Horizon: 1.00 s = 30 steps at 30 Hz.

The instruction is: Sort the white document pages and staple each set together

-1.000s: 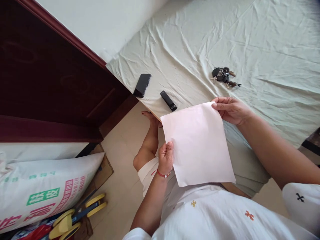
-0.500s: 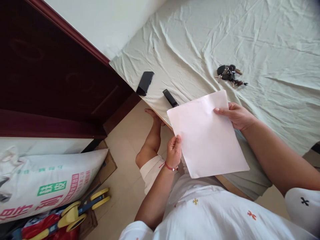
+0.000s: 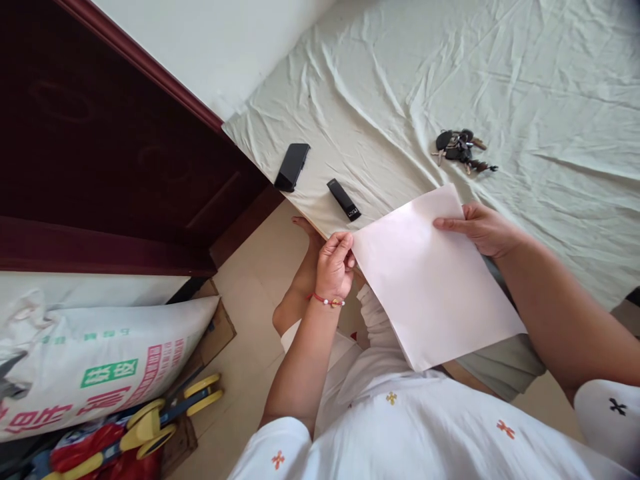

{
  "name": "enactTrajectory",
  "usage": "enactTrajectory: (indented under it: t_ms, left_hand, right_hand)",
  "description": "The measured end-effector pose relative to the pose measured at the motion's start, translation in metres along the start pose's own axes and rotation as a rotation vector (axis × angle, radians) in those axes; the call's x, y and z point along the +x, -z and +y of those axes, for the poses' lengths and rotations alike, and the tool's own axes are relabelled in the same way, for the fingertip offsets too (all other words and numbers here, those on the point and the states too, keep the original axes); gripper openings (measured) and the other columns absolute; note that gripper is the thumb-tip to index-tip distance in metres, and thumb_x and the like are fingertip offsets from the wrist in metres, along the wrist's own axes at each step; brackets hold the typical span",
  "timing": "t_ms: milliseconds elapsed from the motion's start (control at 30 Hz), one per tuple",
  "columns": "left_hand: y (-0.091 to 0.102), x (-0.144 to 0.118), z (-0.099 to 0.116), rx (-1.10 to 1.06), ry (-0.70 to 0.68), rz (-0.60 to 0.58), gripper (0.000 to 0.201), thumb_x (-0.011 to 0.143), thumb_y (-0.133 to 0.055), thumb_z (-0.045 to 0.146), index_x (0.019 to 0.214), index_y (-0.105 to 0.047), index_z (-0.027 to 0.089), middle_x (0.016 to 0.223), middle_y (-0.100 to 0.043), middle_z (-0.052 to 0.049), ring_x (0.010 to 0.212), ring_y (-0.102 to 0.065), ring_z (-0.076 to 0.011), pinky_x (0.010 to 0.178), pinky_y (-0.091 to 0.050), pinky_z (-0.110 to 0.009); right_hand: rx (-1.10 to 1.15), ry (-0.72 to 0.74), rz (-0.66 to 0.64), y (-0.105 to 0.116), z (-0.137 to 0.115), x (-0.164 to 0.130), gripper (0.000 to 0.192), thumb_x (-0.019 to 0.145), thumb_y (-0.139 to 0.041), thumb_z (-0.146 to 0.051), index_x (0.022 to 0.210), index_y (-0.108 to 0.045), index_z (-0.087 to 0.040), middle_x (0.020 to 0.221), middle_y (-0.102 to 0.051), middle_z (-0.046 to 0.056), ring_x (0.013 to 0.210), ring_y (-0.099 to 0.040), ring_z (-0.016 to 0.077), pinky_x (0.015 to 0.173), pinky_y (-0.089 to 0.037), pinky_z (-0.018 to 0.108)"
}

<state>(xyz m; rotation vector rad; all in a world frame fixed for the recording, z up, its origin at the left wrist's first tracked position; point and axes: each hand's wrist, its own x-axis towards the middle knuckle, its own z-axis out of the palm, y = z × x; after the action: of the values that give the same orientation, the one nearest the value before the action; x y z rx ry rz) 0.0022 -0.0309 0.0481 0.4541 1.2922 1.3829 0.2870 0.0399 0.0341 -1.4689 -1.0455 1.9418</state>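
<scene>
A blank, pale pinkish-white sheet of paper (image 3: 440,287) is held tilted above my lap; whether it is one sheet or several I cannot tell. My right hand (image 3: 483,228) grips its upper right edge, thumb on top and fingers underneath. At the upper left corner, my left hand (image 3: 337,260) pinches the paper between thumb and fingers. A red beaded bracelet (image 3: 329,301) circles my left wrist. Just beyond the paper, a small black device like a remote (image 3: 343,199) lies on the bed sheet, close to my left hand.
On the pale green bed sheet (image 3: 380,120) rest a black phone (image 3: 292,167) near the edge and a bunch of keys (image 3: 463,148). A dark red wooden panel (image 3: 125,153) stands at left. Below it are a white printed sack (image 3: 115,353) and a yellow-wheeled toy vehicle (image 3: 150,423) on the floor.
My left hand has shifted from the paper's left edge up to its upper left corner. The paper has moved slightly right and down, uncovering the whole black device.
</scene>
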Motion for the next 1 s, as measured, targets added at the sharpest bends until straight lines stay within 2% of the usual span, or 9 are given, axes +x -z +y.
enactTrajectory:
  t_ms: [133,233,333,433,500,633,700,833,1000]
  left_hand:
    - [-0.001,0.003,-0.002,-0.032,0.032,0.064,0.031,0.067,-0.097,0.024,0.070,-0.066,0.017,0.050,-0.045,0.010,0.040,-0.038,-0.0007,0.038,-0.020,-0.013]
    - [0.002,0.009,-0.002,-0.003,0.049,0.091,0.027,0.070,-0.093,0.017,0.069,-0.066,0.016,0.053,-0.051,0.009,0.040,-0.040,-0.0003,0.038,-0.019,-0.013]
    - [0.007,0.016,0.003,0.039,0.122,0.027,0.023,0.072,-0.088,0.012,0.070,-0.066,0.015,0.056,-0.055,0.007,0.042,-0.045,-0.0009,0.039,-0.020,-0.012]
    - [0.009,0.025,0.010,0.092,0.202,-0.048,0.022,0.072,-0.086,0.010,0.070,-0.065,0.014,0.053,-0.051,0.007,0.045,-0.048,-0.0022,0.041,-0.022,-0.011]
    - [0.007,0.032,0.014,0.138,0.225,-0.054,0.024,0.072,-0.087,0.011,0.070,-0.062,0.014,0.053,-0.051,0.007,0.044,-0.047,-0.0021,0.040,-0.020,-0.012]
    - [-0.001,0.045,0.015,0.245,0.203,0.030,0.029,0.073,-0.086,0.013,0.068,-0.057,0.015,0.054,-0.056,0.005,0.040,-0.044,-0.0014,0.039,-0.016,-0.013]
    - [-0.005,0.050,0.014,0.297,0.196,0.083,0.028,0.074,-0.084,0.014,0.068,-0.056,0.015,0.053,-0.057,0.005,0.038,-0.043,-0.0017,0.039,-0.016,-0.013]
    - [-0.011,0.059,0.013,0.334,0.196,0.143,0.026,0.078,-0.077,0.012,0.066,-0.054,0.015,0.050,-0.055,0.004,0.034,-0.041,-0.0021,0.038,-0.014,-0.013]
    - [-0.014,0.070,0.012,0.348,0.186,0.191,0.024,0.078,-0.075,0.010,0.066,-0.055,0.015,0.049,-0.056,0.004,0.033,-0.040,-0.0027,0.038,-0.015,-0.014]
  right_hand:
    - [0.089,0.029,-0.014,-0.002,0.001,0.003,0.043,0.063,-0.102,-0.047,0.081,-0.079,-0.016,0.083,-0.081,0.011,0.062,-0.075,0.0222,0.054,-0.064,0.029]
    - [0.153,0.074,-0.021,-0.006,-0.001,0.003,0.039,0.068,-0.099,-0.043,0.092,-0.080,-0.019,0.092,-0.083,0.010,0.071,-0.079,0.0245,0.064,-0.069,0.033]
    - [0.101,0.077,0.020,-0.007,-0.009,0.004,0.027,0.076,-0.093,-0.034,0.093,-0.080,-0.018,0.088,-0.082,0.010,0.067,-0.078,0.0250,0.059,-0.067,0.034]
    - [0.041,0.067,0.057,-0.006,-0.025,0.006,0.012,0.084,-0.083,-0.023,0.093,-0.079,-0.016,0.084,-0.081,0.010,0.064,-0.076,0.0243,0.056,-0.066,0.033]
    - [0.018,0.059,0.083,-0.005,-0.036,0.011,0.006,0.087,-0.076,-0.016,0.093,-0.079,-0.014,0.081,-0.080,0.010,0.062,-0.075,0.0220,0.056,-0.065,0.031]
    - [-0.047,0.034,0.143,-0.006,-0.049,0.031,0.004,0.087,-0.074,-0.011,0.085,-0.077,-0.013,0.077,-0.078,0.009,0.061,-0.072,0.0179,0.056,-0.062,0.026]
    - [-0.086,0.020,0.161,-0.006,-0.051,0.043,0.004,0.082,-0.079,-0.012,0.082,-0.077,-0.016,0.078,-0.078,0.008,0.062,-0.072,0.0181,0.057,-0.063,0.028]
    - [-0.124,0.017,0.154,-0.007,-0.055,0.062,0.017,0.071,-0.090,-0.016,0.078,-0.075,-0.021,0.080,-0.077,0.007,0.065,-0.073,0.0216,0.058,-0.065,0.035]
    - [-0.178,0.060,0.183,-0.007,-0.060,0.076,0.015,0.072,-0.089,-0.016,0.076,-0.075,-0.019,0.078,-0.075,0.008,0.061,-0.071,0.0219,0.058,-0.064,0.037]
